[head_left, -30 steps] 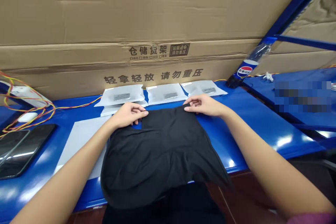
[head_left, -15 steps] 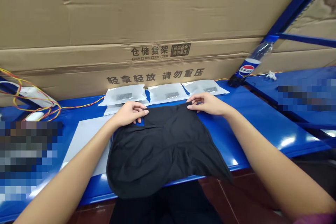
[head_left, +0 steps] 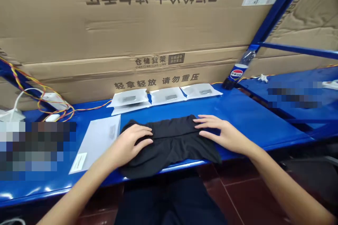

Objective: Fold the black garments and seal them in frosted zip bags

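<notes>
A piece of black cloth (head_left: pixel 171 140), its exact kind unclear, lies on the blue table with its upper part folded over. Its lower edge hangs a little past the table's front edge. My left hand (head_left: pixel 134 142) rests on the left side of the cloth, fingers stretched out over it. On the cloth's right side lies my right hand (head_left: pixel 221 132), with fingers spread and the fingertips on the fabric. Left of the cloth is a flat frosted plastic bag (head_left: pixel 97 140) with a white label.
Several packed frosted bags (head_left: pixel 169 94) line the back of the blue table (head_left: pixel 253 119), against a large cardboard box (head_left: pixel 158 31). A cola bottle (head_left: pixel 236 74) leans by the blue post. Tangled yellow and red wires (head_left: pixel 66 107) run at the left.
Both hands have let go of the cloth's upper edge and now lie flatter on it. That edge is folded down towards me, so the cloth is shorter. The view has tilted slightly.
</notes>
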`<control>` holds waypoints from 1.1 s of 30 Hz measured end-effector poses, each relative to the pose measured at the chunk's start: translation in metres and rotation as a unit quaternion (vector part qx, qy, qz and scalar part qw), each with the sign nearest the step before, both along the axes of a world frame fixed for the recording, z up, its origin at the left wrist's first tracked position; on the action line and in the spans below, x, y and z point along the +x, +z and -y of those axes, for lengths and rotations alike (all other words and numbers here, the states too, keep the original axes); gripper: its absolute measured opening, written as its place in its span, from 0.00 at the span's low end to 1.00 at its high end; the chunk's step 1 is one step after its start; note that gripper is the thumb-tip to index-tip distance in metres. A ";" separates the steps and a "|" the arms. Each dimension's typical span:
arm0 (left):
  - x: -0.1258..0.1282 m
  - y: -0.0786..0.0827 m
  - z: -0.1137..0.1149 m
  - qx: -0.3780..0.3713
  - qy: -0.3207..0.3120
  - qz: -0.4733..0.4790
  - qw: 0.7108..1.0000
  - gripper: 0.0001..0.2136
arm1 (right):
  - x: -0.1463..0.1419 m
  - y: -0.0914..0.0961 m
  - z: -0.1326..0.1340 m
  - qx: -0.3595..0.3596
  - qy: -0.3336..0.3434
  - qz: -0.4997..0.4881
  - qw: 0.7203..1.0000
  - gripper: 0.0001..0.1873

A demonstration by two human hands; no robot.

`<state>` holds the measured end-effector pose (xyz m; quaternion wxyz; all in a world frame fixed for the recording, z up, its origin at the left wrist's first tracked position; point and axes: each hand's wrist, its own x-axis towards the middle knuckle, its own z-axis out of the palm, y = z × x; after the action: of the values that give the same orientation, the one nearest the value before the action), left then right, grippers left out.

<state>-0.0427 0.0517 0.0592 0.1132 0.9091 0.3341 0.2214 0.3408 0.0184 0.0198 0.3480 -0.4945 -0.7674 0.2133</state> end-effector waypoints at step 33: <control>0.002 -0.032 0.014 0.140 0.135 0.083 0.977 0.11 | -0.029 -0.016 -0.012 -0.053 -0.234 -0.026 0.971 0.16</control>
<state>-0.0406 0.0379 0.0276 -0.0187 0.8408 0.4088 0.3543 0.3122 0.0304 0.0042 0.3812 -0.6722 -0.6090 0.1787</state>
